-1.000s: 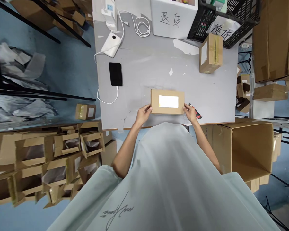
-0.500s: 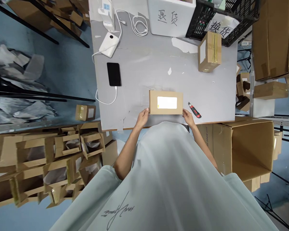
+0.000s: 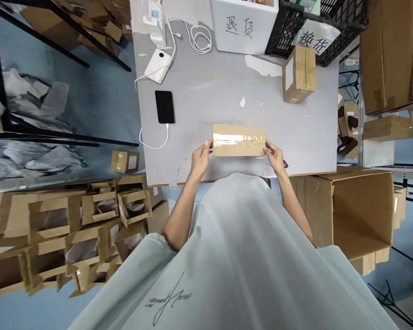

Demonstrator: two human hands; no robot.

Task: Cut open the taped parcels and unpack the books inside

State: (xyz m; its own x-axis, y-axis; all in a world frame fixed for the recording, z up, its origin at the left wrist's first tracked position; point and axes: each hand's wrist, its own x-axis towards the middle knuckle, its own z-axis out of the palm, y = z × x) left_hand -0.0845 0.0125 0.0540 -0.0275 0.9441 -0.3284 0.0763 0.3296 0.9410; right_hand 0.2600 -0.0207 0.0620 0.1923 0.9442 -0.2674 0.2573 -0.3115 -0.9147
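Note:
Between my two hands is a cardboard box [image 3: 239,149], its face with a shiny strip of clear tape turned up toward me. My left hand [image 3: 201,159] grips its left end, thumb on top. At the right end my right hand [image 3: 274,156] holds it with thumb and fingers. A box cutter [image 3: 285,164] lies on the table just behind my right hand, mostly covered by it. The box is near the front edge of the grey table [image 3: 206,101].
On the table's left lie a black phone [image 3: 164,107] on a white cable and a white power bank [image 3: 158,66]. A taped carton [image 3: 299,74], a white bin [image 3: 246,27] and a black crate [image 3: 347,23] stand at the back right. Open cartons [image 3: 361,211] flank me.
The box has been turned over: the side with the white label no longer faces up, and the taped side does. Both hands moved slightly up, and my right hand now covers most of the cutter.

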